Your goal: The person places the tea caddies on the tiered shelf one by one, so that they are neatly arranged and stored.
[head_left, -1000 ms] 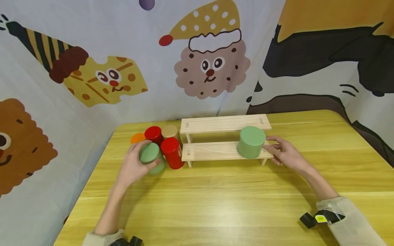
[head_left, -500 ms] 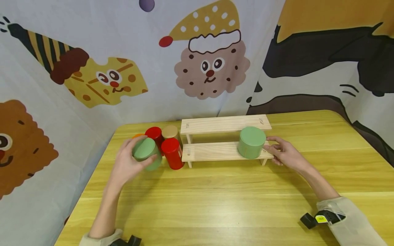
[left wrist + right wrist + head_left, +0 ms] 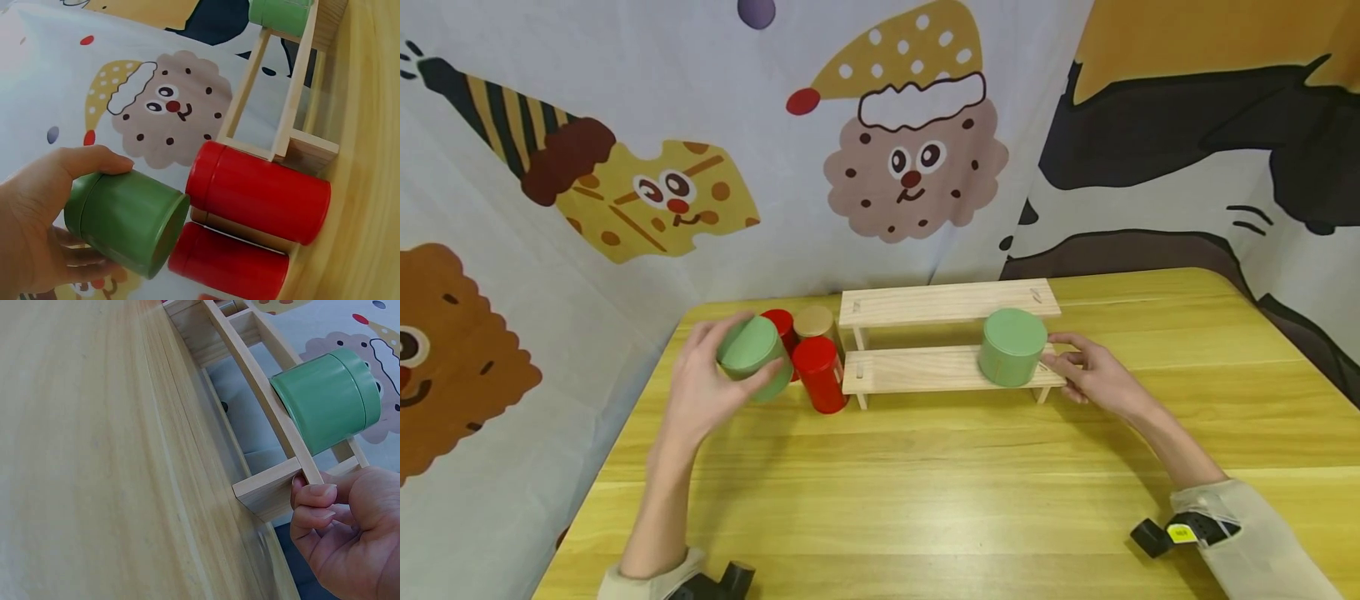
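Note:
My left hand (image 3: 703,379) grips a green lidded canister (image 3: 756,354), thumb on one side and fingers round the other. In the left wrist view that canister (image 3: 128,215) hangs tilted above the tabletop, beside two red canisters. A second green canister (image 3: 1012,347) stands on the right part of the lower board of a two-tier wooden shelf (image 3: 917,369). At this board's right end is my right hand (image 3: 1093,375); in the right wrist view its thumb and curled fingers pinch the board's end (image 3: 306,464), just below the green canister (image 3: 328,400).
Left of the shelf, a red canister (image 3: 820,375) stands in front, with another red canister (image 3: 778,325) and a tan-lidded canister (image 3: 815,322) behind. The upper board (image 3: 947,302) sits farther back. A printed cloth (image 3: 700,50) hangs behind the wooden table (image 3: 925,500).
My left hand has lifted the green canister up and left, away from the front red canister. The orange lid behind is now hidden. The right hand and shelf stay put.

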`<state>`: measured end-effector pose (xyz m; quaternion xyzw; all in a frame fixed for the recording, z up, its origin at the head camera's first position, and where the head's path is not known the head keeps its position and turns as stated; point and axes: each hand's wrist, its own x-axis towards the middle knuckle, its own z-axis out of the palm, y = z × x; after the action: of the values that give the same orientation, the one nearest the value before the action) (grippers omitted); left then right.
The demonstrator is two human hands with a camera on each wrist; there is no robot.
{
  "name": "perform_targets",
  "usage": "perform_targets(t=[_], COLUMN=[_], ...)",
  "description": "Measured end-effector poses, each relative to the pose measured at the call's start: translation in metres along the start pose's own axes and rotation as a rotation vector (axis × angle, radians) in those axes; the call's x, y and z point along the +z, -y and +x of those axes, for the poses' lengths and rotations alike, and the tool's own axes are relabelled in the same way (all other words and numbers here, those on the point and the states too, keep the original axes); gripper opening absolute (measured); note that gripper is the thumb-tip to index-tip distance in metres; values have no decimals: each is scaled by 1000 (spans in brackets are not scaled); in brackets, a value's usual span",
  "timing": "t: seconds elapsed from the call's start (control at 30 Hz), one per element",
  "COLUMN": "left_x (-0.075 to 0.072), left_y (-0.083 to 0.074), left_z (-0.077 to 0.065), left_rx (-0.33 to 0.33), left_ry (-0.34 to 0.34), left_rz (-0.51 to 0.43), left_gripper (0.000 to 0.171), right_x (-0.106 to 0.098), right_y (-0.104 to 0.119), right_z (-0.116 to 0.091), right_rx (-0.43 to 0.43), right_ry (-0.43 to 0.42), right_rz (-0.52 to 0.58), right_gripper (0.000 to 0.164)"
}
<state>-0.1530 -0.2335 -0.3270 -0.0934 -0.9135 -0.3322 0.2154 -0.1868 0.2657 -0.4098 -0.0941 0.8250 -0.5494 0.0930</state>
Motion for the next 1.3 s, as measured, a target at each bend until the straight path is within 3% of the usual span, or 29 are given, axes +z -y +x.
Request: perform_targets(t=[0.37,0.8,1.3], left_x=[0,21,51], left_y=[-17,-43,-61], left_z=[6,16,23], left_rx=[-1,60,73], left_ry=[-83,-38,42], left_rz=[-48,-145,-236], left_gripper=[60,65,65], right_x=[-1,0,0], right_y=[-1,-1,-3], right_z=[0,0,1], right_rx=[-5,-8,-10], right_ry=[2,4,1], right_rz=[-3,8,11], right_gripper=[56,55,55])
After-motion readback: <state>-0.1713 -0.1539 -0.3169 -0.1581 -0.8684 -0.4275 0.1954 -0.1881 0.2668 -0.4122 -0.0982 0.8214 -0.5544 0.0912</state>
